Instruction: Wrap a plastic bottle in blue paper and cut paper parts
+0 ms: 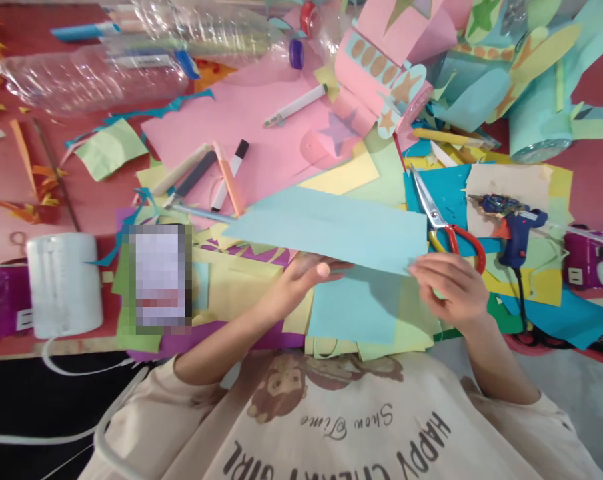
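Note:
A strip of light blue paper (pixel 341 227) is lifted at a slant above the table. At its lower right corner, my right hand (pixel 451 287) pinches the edge between thumb and fingers. My left hand (pixel 314 268) is under the lower edge, its fingers stretched out and partly hidden by the strip, its thumb apart. Another light blue sheet (pixel 354 310) lies below, over pale green and yellow paper. Close beyond my right hand rest scissors (pixel 438 217) with red and yellow handles.
At right a blue glue gun (pixel 516 237) lies on paper scraps. Several markers (pixel 228 177) are scattered on pink paper (pixel 261 127). Plastic bottles (pixel 96 80) lie at the back left. A phone (pixel 160 277) and a white device (pixel 65 285) with a cable are at left. Paper-covered crafts (pixel 536 127) stand back right.

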Demonstrator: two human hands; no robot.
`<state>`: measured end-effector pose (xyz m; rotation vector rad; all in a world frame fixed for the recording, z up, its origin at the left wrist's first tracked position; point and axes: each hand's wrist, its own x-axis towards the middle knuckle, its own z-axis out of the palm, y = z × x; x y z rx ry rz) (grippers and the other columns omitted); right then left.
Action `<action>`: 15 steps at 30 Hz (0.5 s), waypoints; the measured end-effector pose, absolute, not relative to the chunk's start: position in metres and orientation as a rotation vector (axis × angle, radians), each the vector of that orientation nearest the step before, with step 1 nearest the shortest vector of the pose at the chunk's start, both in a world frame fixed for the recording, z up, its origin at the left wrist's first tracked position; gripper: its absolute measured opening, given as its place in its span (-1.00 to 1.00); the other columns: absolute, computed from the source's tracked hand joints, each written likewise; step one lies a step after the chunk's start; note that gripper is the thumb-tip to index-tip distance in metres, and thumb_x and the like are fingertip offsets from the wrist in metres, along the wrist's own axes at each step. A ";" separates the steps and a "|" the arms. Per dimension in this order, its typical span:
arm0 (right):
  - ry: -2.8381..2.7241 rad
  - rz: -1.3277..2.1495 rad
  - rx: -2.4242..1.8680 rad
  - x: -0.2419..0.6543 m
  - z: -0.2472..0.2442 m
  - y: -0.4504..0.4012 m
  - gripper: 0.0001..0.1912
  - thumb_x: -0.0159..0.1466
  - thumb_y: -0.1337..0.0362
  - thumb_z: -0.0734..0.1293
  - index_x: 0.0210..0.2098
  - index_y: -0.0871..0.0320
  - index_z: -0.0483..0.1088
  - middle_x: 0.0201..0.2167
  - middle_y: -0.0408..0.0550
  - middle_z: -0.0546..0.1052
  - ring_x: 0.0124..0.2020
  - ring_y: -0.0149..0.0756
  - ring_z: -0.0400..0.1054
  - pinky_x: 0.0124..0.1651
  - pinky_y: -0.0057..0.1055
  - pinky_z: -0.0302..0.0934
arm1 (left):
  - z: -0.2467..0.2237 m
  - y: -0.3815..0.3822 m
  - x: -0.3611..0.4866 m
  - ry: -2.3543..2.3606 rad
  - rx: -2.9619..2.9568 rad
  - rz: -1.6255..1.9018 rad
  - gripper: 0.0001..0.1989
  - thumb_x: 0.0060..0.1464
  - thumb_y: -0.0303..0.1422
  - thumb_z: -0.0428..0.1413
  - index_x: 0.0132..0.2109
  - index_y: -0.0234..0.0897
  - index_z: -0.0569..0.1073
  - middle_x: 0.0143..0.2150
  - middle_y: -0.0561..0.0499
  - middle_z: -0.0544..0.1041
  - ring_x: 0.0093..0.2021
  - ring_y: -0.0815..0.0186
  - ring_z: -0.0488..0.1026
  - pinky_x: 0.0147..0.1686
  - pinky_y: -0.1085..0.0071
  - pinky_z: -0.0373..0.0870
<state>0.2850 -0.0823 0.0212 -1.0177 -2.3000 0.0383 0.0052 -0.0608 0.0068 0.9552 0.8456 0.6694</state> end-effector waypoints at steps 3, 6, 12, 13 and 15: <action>-2.368 0.359 -0.826 0.275 0.030 -0.087 -0.72 0.22 0.49 0.28 -0.11 0.10 0.41 -0.39 -0.08 0.60 -0.31 -0.27 0.51 -0.28 -0.29 0.50 | 0.008 -0.050 0.016 0.896 0.761 0.674 -0.53 0.14 -0.03 0.08 0.06 -0.22 0.45 0.08 -0.18 0.54 0.07 0.03 0.50 0.01 0.09 0.48; -2.430 0.495 -0.717 0.262 0.039 -0.086 -0.79 0.25 0.47 0.27 -0.15 0.15 0.43 -0.40 -0.06 0.59 -0.33 -0.26 0.49 -0.26 -0.31 0.48 | 0.013 -0.046 0.020 0.898 0.717 0.693 -0.42 0.06 0.04 0.11 0.10 -0.22 0.35 0.09 -0.21 0.51 0.05 0.01 0.49 -0.16 0.17 0.54; -2.670 0.467 -0.640 0.237 0.048 -0.096 -0.82 0.32 0.43 0.23 -0.22 0.24 0.48 -0.43 -0.03 0.57 -0.35 -0.26 0.48 -0.37 -0.35 0.42 | 0.013 -0.055 0.027 0.943 0.816 0.802 -0.34 -0.01 -0.19 0.27 0.16 -0.11 0.13 0.21 -0.13 0.33 0.05 0.16 0.45 -0.10 0.29 0.49; -2.696 0.482 -0.622 0.234 0.049 -0.100 -0.82 0.31 0.43 0.23 -0.24 0.25 0.49 -0.45 -0.03 0.56 -0.36 -0.26 0.48 -0.41 -0.35 0.40 | 0.013 -0.058 0.028 0.950 0.825 0.820 -0.35 0.00 -0.23 0.27 0.17 -0.11 0.14 0.19 -0.11 0.35 0.05 0.19 0.44 -0.06 0.29 0.47; -2.734 0.506 -0.621 0.230 0.051 -0.105 -0.81 0.30 0.44 0.23 -0.27 0.24 0.49 -0.48 -0.06 0.54 -0.38 -0.27 0.46 -0.47 -0.36 0.34 | 0.011 -0.066 0.030 0.953 0.833 0.857 -0.40 0.03 -0.28 0.25 0.16 -0.11 0.17 0.18 -0.07 0.36 0.06 0.21 0.43 -0.02 0.32 0.43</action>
